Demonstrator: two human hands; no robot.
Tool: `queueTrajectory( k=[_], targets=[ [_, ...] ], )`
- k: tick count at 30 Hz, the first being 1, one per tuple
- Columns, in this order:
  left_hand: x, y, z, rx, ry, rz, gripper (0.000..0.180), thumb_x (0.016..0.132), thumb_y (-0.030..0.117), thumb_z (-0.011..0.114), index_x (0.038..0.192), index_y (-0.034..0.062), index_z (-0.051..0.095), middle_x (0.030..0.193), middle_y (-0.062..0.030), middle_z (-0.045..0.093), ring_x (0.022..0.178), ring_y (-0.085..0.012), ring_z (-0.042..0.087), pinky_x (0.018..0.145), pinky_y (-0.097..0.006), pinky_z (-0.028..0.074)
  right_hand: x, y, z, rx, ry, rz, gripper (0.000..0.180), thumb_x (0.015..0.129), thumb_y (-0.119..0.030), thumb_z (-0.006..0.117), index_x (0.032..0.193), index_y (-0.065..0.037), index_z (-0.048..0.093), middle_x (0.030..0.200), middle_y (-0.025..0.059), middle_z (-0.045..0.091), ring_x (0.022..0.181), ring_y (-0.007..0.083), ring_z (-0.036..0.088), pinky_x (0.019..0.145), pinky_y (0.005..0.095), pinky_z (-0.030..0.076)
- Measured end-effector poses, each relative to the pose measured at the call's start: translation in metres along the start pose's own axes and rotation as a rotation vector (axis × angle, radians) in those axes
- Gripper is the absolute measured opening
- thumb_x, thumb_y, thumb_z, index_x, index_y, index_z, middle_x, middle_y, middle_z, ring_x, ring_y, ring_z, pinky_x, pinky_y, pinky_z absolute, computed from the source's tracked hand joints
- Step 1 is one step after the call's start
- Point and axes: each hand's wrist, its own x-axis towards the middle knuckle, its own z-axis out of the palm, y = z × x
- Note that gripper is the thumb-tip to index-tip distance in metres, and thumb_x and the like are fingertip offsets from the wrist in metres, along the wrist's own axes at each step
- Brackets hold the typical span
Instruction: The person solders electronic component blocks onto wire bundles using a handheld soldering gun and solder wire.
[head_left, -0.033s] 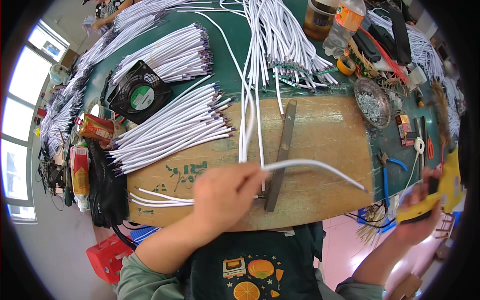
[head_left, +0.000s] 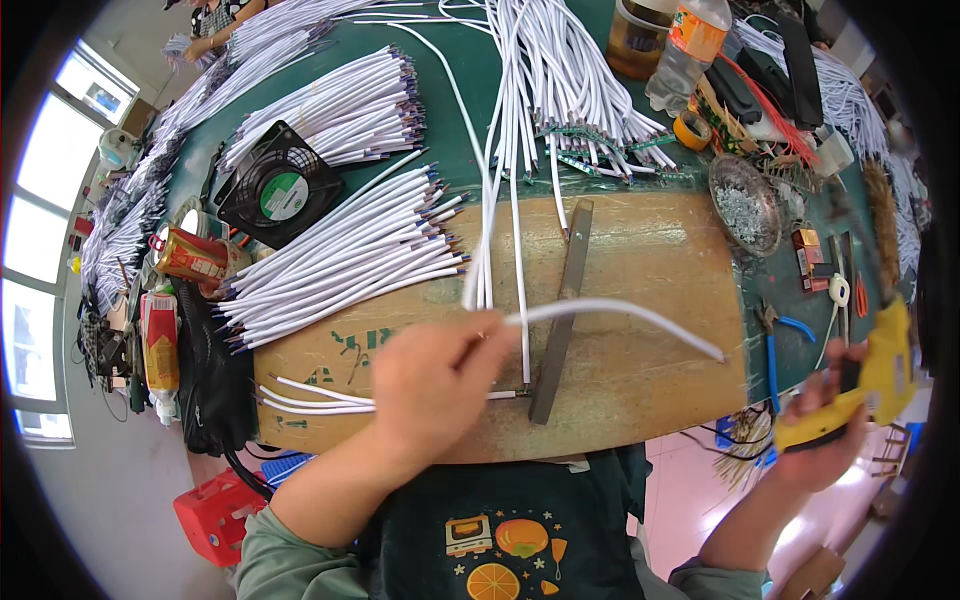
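My left hand (head_left: 440, 375) is closed around a white cable (head_left: 635, 308) above the brown board (head_left: 660, 405). The cable's free end curves down to the right, past a grey metal bar (head_left: 570, 290) lying on the board. Other white cables (head_left: 325, 402) pass under this hand. A longer cable (head_left: 521, 290) runs from the far bundle to a joint beside the bar. At the right, off the table's edge, my right hand (head_left: 825, 430) grips a yellow pistol-shaped tool (head_left: 888, 370) by its handle. Motion blurs the tool's tip.
Bundles of white cables (head_left: 340, 250) lie at left, with a black fan (head_left: 282, 185) on them. Another bundle (head_left: 580, 90) lies at the back. Right: a metal dish (head_left: 745, 208), blue-handled pliers (head_left: 771, 355), a bottle (head_left: 690, 50). A person's hand (head_left: 200, 47) shows far left.
My left hand has shifted slightly left with the cable in it. My right hand and the yellow tool have moved slightly left.
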Motion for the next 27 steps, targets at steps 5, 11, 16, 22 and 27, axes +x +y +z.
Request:
queueTrajectory(
  k=[5, 11, 16, 22, 27],
  targets=[
    [-0.002, -0.006, 0.004, -0.151, 0.062, -0.046, 0.012, 0.08, 0.019, 0.07, 0.084, 0.0076, 0.069, 0.069, -0.0091, 0.064, 0.058, -0.0263, 0.061, 0.053, -0.033, 0.048, -0.013, 0.051, 0.036, 0.183, 0.059, 0.164, 0.053, 0.091, -0.033, 0.054, 0.13, -0.002, 0.032, 0.13, 0.0179, 0.044, 0.087, 0.0225, 0.061, 0.059, 0.0392, 0.056],
    [-0.023, -0.013, 0.013, -0.072, -0.238, 0.318, 0.013, 0.078, 0.016, 0.071, 0.087, 0.0069, 0.068, 0.067, -0.0088, 0.063, 0.062, -0.0265, 0.06, 0.056, -0.036, 0.048, -0.014, 0.071, 0.053, 0.173, -0.02, 0.234, 0.055, 0.089, -0.035, 0.058, 0.129, -0.004, 0.036, 0.123, 0.0153, 0.049, 0.085, 0.0216, 0.062, 0.066, 0.0418, 0.058],
    [-0.014, -0.011, -0.001, -0.016, -0.296, 0.349, 0.02, 0.078, 0.018, 0.071, 0.095, 0.0082, 0.067, 0.069, -0.0076, 0.06, 0.063, -0.0252, 0.06, 0.056, -0.036, 0.047, -0.021, 0.091, 0.066, 0.232, -0.035, 0.289, 0.056, 0.086, -0.035, 0.063, 0.126, -0.005, 0.037, 0.122, 0.0143, 0.05, 0.084, 0.0214, 0.062, 0.068, 0.0425, 0.057],
    [0.009, -0.037, -0.028, 0.132, -0.107, 0.293, 0.019, 0.077, 0.019, 0.069, 0.092, 0.0082, 0.065, 0.076, -0.0073, 0.059, 0.073, -0.0273, 0.059, 0.066, -0.039, 0.046, -0.025, 0.113, 0.072, 0.211, -0.091, 0.313, 0.056, 0.086, -0.033, 0.063, 0.126, -0.005, 0.036, 0.123, 0.0139, 0.049, 0.084, 0.0204, 0.062, 0.072, 0.0405, 0.056],
    [0.04, -0.066, -0.028, 0.356, 0.028, 0.287, 0.018, 0.074, 0.013, 0.07, 0.09, 0.0058, 0.064, 0.084, -0.0091, 0.06, 0.085, -0.0302, 0.057, 0.076, -0.039, 0.045, -0.026, 0.118, 0.069, 0.189, -0.102, 0.291, 0.056, 0.087, -0.032, 0.061, 0.128, -0.004, 0.036, 0.123, 0.0149, 0.049, 0.084, 0.0202, 0.062, 0.072, 0.0397, 0.056]
  ],
)
